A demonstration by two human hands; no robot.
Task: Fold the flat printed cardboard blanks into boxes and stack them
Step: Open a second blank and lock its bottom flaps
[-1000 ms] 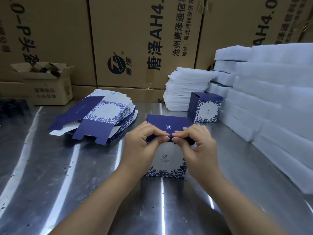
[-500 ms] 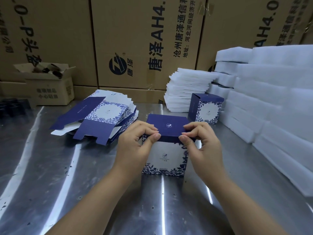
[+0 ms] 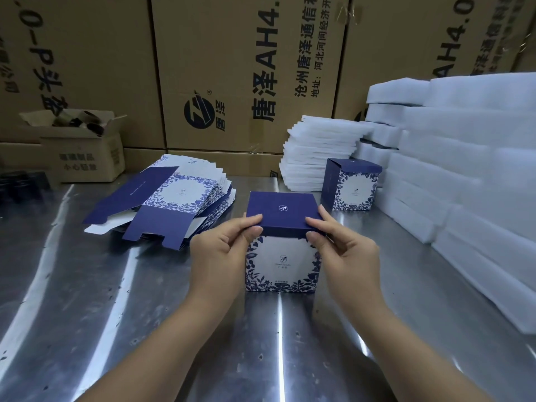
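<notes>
A folded box, white with blue floral print and a navy lid, stands upright on the steel table in front of me. My left hand pinches the lid's front left corner, fingers on top and thumb at the edge. My right hand pinches the front right corner the same way. The lid lies nearly flat over the box top. A second finished box stands behind to the right. A fanned pile of flat printed blanks lies to the left.
White foam pads sit in a stack at the back and in long rows along the right side. Big brown cartons wall off the rear. A small open carton stands at the back left.
The lid has come down from tilted to nearly flat on the box. Both hands slid apart from the lid's front middle to its two front corners.
</notes>
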